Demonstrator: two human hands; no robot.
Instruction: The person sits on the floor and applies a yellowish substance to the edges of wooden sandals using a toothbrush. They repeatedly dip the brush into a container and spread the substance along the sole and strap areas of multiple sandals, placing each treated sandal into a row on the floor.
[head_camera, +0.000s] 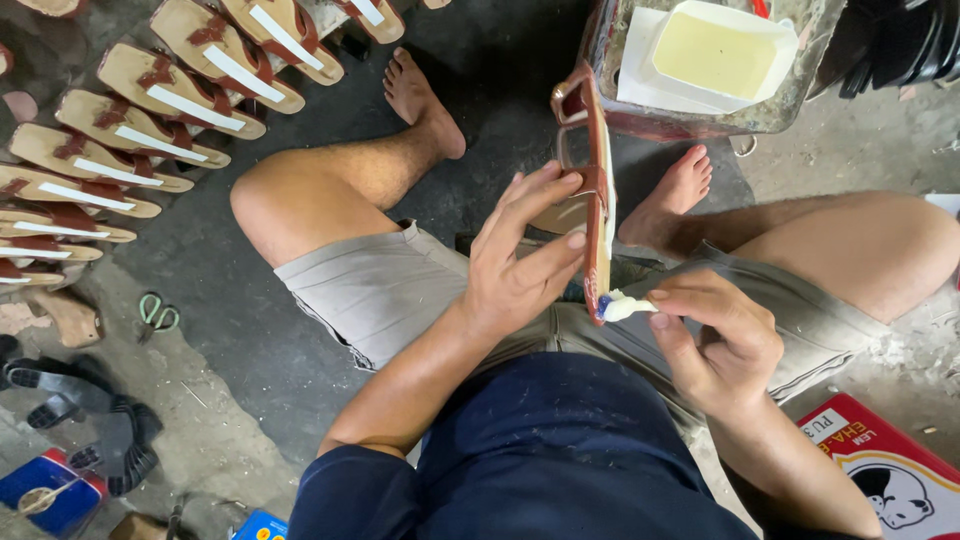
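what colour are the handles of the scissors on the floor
Green, on the scissors lying on the dark floor left of the person's knee; seen in the head view.

Dark, stained concrete floor (250, 330), perhaps dusty, under even light.

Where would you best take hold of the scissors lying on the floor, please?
Grip the scissors by their green loop handles, reaching straight down from above. They lie flat on the floor with open space around them, and the loops are the widest part showing.
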